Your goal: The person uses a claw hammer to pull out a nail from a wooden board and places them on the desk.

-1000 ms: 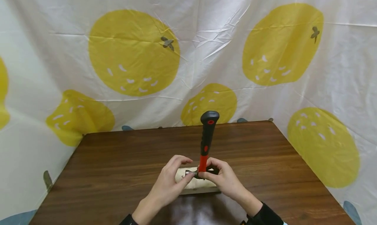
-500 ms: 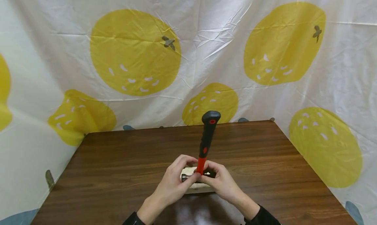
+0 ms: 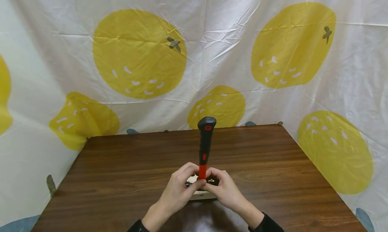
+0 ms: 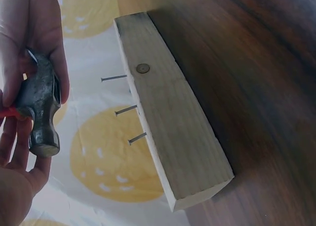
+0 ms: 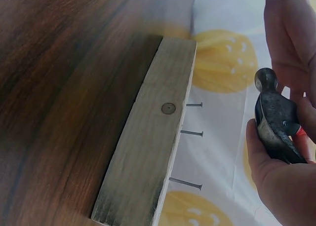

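Both hands hold a claw hammer (image 3: 202,168) by its metal head, with the red and black handle standing upright. My left hand (image 3: 175,190) grips at the striking-face side, thumb in front and fingers behind. Around the claw side, my right hand (image 3: 230,193) curls its thumb and fingers. The hammer head (image 4: 44,105) is held above a pale wooden block (image 4: 168,107). Three nails (image 5: 192,133) stick up from the block's top, spaced along it, apart from the hammer head in the wrist views. In the head view the hands and hammer hide most of the block.
The block lies on a dark brown wooden table (image 3: 136,157). A white cloth (image 3: 218,33) printed with yellow fruit hangs behind and at both sides. A round mark (image 5: 168,108) shows on the block's near side.
The hammer has shifted left and slightly down, still upright. My left fingers have drawn in closer to its handle, and my right hand has moved left with it.
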Demonstrator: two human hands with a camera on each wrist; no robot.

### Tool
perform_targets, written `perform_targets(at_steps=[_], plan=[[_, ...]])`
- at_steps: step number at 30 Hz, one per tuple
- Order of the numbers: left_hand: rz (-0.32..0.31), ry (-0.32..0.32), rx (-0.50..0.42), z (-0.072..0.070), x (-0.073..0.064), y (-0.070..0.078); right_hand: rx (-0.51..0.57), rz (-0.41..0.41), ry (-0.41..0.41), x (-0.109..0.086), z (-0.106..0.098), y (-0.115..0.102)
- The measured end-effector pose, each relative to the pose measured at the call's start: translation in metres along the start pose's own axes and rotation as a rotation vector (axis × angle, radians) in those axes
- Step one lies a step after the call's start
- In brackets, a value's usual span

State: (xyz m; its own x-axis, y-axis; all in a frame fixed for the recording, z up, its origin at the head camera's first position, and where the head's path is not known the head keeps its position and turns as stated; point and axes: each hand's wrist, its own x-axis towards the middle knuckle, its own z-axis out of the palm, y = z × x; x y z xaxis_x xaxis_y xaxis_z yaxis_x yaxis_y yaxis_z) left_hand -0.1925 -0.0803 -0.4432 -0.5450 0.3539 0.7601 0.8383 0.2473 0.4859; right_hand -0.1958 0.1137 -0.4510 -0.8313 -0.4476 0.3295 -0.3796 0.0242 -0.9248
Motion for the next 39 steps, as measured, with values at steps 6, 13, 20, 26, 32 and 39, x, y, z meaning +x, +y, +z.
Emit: perform_targets(at_steps=[6, 13, 20, 26, 32, 39], plan=[[-0.016, 0.011, -0.003, 0.001, -0.005, 0.000, -0.022, 0.061, -0.001, -0.002, 0.003, -0.001], [-0.020, 0.017, 0.000, 0.001, -0.007, 0.000, -0.007, 0.101, -0.012, -0.003, 0.005, -0.004], [-0.105, 0.009, -0.021, -0.003, -0.011, -0.002, -0.046, 0.069, -0.050, -0.004, 0.001, -0.004], [-0.113, 0.030, 0.015, -0.013, -0.014, -0.007, -0.079, 0.046, -0.049, -0.003, -0.006, -0.004], [-0.141, 0.024, 0.039, -0.023, -0.017, -0.012, -0.092, 0.070, -0.034, 0.002, -0.014, -0.007], [-0.139, 0.045, 0.050, -0.028, -0.019, -0.016, -0.135, 0.070, -0.019, 0.001, -0.022, -0.009]])
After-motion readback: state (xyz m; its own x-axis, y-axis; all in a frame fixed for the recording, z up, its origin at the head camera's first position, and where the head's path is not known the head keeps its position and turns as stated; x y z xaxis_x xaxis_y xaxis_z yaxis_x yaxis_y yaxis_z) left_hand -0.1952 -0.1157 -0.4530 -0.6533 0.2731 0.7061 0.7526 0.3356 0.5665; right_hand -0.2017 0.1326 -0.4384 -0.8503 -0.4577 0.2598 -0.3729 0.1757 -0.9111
